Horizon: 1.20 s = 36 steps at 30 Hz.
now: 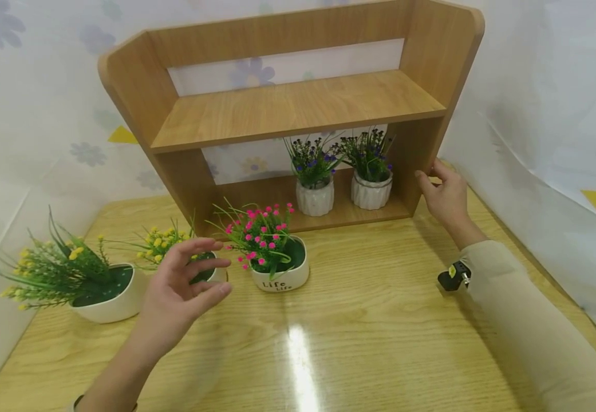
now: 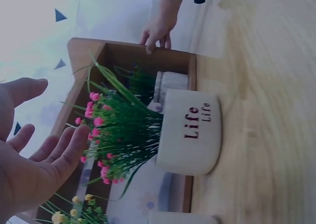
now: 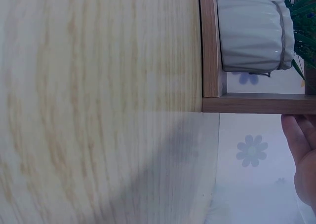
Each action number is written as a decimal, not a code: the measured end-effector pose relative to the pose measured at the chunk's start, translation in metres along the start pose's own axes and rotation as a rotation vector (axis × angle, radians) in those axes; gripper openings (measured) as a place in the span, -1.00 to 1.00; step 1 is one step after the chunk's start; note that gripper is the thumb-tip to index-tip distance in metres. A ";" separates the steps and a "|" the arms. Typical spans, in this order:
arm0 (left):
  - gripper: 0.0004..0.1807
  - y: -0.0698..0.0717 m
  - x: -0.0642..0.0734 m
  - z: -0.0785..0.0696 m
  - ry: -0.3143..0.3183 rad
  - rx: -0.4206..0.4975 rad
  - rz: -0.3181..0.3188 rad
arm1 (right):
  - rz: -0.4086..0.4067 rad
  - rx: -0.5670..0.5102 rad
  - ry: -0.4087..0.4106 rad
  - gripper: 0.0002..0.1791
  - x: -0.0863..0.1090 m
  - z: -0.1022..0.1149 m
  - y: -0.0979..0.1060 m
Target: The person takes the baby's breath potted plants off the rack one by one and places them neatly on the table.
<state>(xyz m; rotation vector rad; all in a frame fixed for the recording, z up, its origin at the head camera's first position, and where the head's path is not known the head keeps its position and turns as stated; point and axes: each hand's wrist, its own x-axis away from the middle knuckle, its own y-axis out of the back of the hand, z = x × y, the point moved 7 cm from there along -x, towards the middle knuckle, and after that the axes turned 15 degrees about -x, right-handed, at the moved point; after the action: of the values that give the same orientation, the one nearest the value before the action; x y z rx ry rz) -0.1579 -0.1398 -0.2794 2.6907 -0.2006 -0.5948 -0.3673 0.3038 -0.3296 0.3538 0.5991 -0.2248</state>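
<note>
My left hand (image 1: 181,289) hovers over the table with its fingers spread and loosely bent, holding nothing. Just beyond it stands an oval white pot of pink artificial flowers (image 1: 279,277), marked "Life"; in the left wrist view the fingertips appear close to its blossoms. A pot of yellow flowers (image 1: 161,246) is partly hidden behind this hand. My right hand (image 1: 447,194) touches the outer side of the wooden shelf (image 1: 298,109) near its lower right front edge. In the right wrist view, the fingertips meet the side panel (image 3: 261,104) from outside.
On the lower shelf board, two ribbed white pots (image 1: 315,199) hold dark purple flowers. Another yellow-flowered plant in a white pot (image 1: 114,306) stands at the table's left. A patterned wall covering (image 1: 45,103) rises behind, and a white sheet (image 1: 550,114) hangs on the right.
</note>
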 end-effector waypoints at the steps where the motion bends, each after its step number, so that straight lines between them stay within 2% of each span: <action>1: -0.36 0.003 -0.002 -0.002 -0.005 0.002 -0.010 | -0.001 0.002 -0.001 -0.69 0.000 0.000 0.000; 9: -0.37 0.021 -0.014 -0.013 -0.013 0.011 -0.074 | -0.004 -0.003 0.002 -0.69 0.000 0.001 0.000; 18: -0.41 0.042 -0.028 -0.016 0.032 0.032 -0.155 | -0.007 -0.012 0.000 -0.70 0.000 0.001 0.000; 25: -0.46 0.061 -0.039 -0.022 -0.046 0.184 -0.241 | -0.014 -0.021 0.004 -0.74 -0.001 0.001 0.001; 33: -0.48 0.080 -0.051 -0.035 -0.075 0.239 -0.350 | -0.014 -0.004 0.021 -0.74 0.000 0.001 0.002; 36: -0.48 0.085 -0.056 -0.037 -0.073 0.261 -0.369 | -0.013 0.003 0.023 -0.74 -0.001 0.001 0.001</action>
<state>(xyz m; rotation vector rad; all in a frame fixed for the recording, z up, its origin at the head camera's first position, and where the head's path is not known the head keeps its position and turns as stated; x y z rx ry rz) -0.1971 -0.1942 -0.1944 2.9857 0.2216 -0.8247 -0.3671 0.3050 -0.3284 0.3555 0.6239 -0.2345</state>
